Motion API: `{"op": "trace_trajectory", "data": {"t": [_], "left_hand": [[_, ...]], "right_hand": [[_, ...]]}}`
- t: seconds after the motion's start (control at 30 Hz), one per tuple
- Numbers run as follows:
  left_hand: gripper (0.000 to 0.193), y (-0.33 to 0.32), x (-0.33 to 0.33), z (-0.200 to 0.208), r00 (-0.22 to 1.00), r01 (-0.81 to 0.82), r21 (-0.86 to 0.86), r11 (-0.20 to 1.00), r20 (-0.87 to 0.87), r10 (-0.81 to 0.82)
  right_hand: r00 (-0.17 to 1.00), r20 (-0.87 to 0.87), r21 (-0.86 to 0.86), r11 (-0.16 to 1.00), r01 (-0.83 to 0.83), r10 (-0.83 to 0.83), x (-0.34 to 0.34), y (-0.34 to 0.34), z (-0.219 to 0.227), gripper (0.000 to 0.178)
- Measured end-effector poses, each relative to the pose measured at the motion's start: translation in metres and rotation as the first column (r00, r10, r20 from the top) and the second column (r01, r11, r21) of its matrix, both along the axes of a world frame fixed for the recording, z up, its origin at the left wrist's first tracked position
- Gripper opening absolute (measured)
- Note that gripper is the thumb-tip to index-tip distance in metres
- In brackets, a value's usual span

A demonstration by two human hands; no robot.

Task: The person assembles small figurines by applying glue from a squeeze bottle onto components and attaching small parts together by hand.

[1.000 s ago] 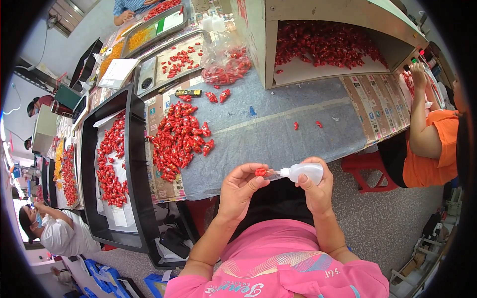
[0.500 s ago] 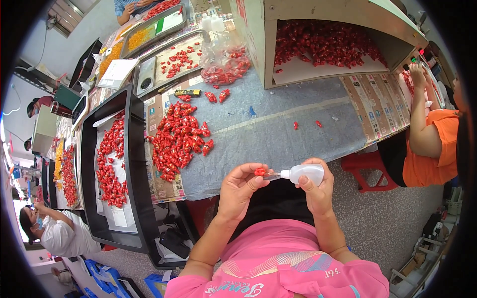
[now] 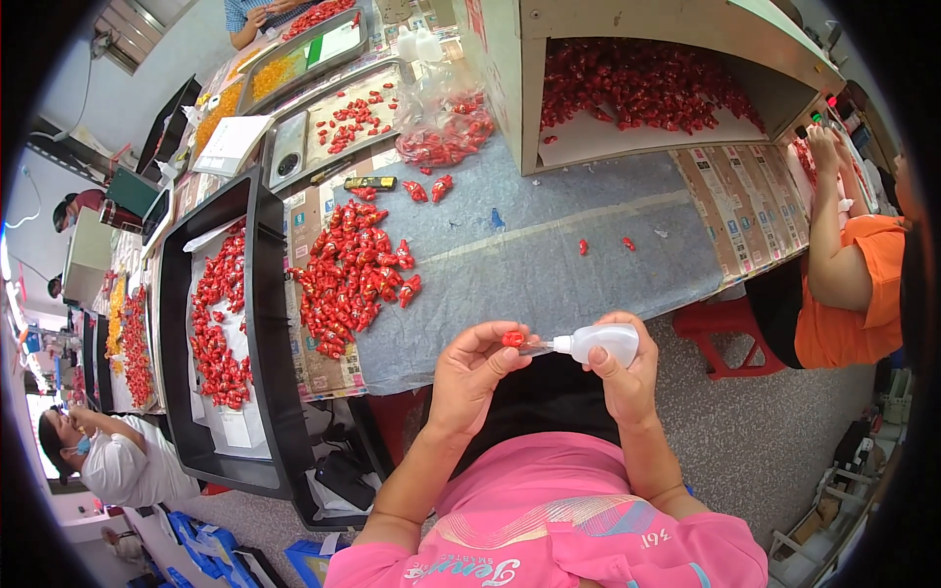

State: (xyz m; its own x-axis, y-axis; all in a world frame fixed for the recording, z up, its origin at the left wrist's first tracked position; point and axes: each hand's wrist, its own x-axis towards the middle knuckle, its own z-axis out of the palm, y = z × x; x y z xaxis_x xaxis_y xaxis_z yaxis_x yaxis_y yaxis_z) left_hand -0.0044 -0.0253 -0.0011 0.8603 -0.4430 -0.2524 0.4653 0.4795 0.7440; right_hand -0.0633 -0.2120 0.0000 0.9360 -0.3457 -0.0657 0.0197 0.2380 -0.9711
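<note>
Between the thumb and fingers of my left hand (image 3: 480,367) is a small red figurine (image 3: 513,339), pinched at the table's front edge. My right hand (image 3: 629,372) grips a whitish, translucent squeeze bottle (image 3: 603,343) lying sideways. Its thin nozzle tip (image 3: 539,346) points left and reaches the red figurine; whether it touches or enters it is too small to tell. Left of my hands, a heap of similar red figurines (image 3: 348,274) lies on the table. Two small red pieces (image 3: 628,244) lie apart on the grey-blue cloth (image 3: 549,255).
A black tray (image 3: 270,353) with red pieces stands at the left. Behind the cloth is an open-fronted box (image 3: 534,108) full of red pieces. A plastic bag of red pieces (image 3: 446,137) and a metal tray (image 3: 392,73) lie farther back. A person in orange (image 3: 848,294) sits at the right.
My hands, the figurine and the bottle stay practically in place. At the far left, the person in white has shifted head and arm slightly.
</note>
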Motion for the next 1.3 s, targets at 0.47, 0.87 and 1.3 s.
{"op": "trace_trajectory", "data": {"t": [0.47,0.87,1.3], "left_hand": [[0.024,-0.001,0.000,-0.002,1.000,-0.001,0.009,1.000,-0.007,0.001],[0.024,0.003,-0.001,-0.001,1.000,-0.015,0.015,1.000,-0.001,0.015],[0.023,0.008,-0.005,0.003,0.995,-0.101,0.108,0.989,0.028,0.099]], "right_hand": [[0.999,0.022,0.010,1.000,0.025,-0.025,0.002,0.001,-0.001,0.038],[0.999,0.013,-0.012,0.999,0.031,-0.031,0.001,0.003,-0.001,0.038],[0.997,0.056,-0.272,0.962,-0.033,0.050,0.042,-0.001,0.013,0.039]]}}
